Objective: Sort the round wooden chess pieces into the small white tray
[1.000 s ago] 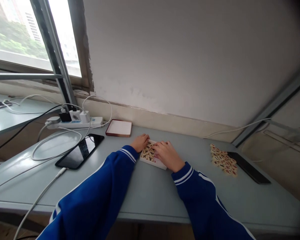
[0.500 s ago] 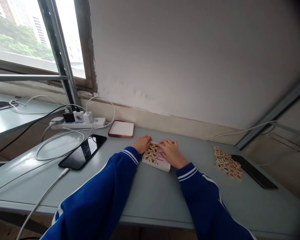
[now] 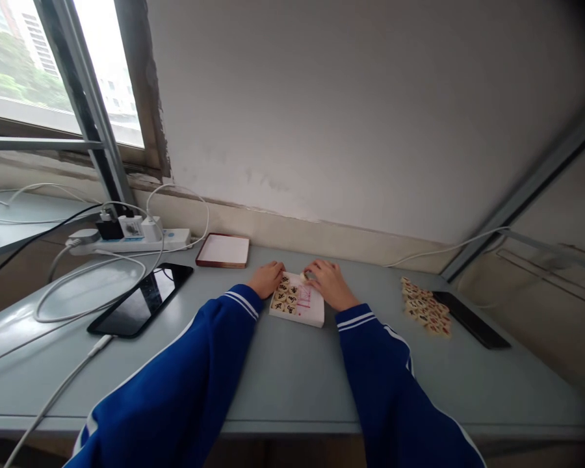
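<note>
Hands [image 3: 268, 280] [image 3: 332, 285] moved farther apart at box [image 3: 312, 315]; phone [image 3: 143, 299] left, loose pieces [image 3: 425, 308] right.

Daylight enters through the window [image 3: 111, 84] at upper left, its view washed out; the wall [image 3: 322, 123] dims rightward. Glare whitens the left of the counter [image 3: 292, 383] and streaks the phone [image 3: 136, 309]. The upper-right corner darkens to black.

From the wearer's head, we look forward and down over a grey desk [image 3: 292, 377] close by, facing a pale wall [image 3: 322, 123].
</note>
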`<state>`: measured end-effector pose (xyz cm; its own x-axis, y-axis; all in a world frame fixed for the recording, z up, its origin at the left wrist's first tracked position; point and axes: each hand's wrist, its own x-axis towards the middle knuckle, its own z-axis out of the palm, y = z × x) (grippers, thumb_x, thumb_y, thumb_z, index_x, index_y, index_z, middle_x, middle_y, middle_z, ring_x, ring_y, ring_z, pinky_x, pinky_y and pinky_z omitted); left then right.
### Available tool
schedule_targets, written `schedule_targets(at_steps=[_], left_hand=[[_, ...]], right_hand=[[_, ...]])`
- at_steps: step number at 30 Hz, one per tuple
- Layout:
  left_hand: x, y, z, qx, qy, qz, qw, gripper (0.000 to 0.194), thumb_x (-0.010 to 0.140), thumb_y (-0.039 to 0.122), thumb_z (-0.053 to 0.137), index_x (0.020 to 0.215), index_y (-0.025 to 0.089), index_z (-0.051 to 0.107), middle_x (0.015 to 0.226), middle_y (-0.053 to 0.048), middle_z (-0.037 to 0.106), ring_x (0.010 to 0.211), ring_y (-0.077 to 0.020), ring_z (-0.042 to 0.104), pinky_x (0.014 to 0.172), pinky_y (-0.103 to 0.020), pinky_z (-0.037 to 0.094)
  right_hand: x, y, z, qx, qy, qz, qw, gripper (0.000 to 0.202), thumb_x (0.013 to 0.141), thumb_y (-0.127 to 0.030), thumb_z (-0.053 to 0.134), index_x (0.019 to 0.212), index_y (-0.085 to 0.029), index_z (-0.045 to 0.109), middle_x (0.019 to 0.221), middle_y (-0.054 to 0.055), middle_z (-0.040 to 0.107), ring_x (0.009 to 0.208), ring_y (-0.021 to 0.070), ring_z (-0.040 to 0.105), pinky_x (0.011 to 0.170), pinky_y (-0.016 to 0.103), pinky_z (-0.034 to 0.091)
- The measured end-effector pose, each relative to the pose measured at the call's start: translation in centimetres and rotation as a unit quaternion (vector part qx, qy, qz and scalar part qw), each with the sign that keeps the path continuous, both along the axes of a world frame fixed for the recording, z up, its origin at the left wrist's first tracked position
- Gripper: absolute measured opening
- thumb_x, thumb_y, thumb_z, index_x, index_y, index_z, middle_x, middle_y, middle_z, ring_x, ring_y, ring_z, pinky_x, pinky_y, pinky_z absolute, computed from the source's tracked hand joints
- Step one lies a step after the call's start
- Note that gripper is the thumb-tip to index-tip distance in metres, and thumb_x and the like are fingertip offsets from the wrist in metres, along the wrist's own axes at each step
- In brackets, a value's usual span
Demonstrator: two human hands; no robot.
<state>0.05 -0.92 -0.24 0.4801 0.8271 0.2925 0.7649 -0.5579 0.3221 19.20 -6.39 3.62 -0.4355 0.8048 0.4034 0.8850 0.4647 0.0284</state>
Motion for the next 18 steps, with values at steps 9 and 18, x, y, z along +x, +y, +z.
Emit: schedule_targets(at_steps=[9,18], left_hand=[[0.0,-0.1,0.1,-0.004,0.005,-0.007,1.000,0.027,0.087,0.023,0.025,0.094,0.018,0.051,0.094,-0.006,0.056,0.085,-0.0181,0.055,0.076,-0.031,0.039],[0.0,-2.8,3.3,0.139,-0.090,0.091,0.982,0.026,0.086,0.025,0.032,0.107,0.018,0.046,0.113,-0.011,0.044,0.102,-0.0237,0.045,0.089,-0.041,0.033]], right_hand=[[8.0,1.2,-1.2,-0.081,0.185,-0.124,0.972,0.020,0.075,-0.033,0.051,0.087,-0.018,0.058,0.085,0.003,0.064,0.076,0.0146,0.058,0.073,0.028,0.040],[11.2,0.7,-2.2,-0.050,0.029,-0.281,0.958,0.019,0.076,-0.029,0.047,0.089,-0.023,0.059,0.090,0.004,0.062,0.094,0.0222,0.049,0.078,0.039,0.030]])
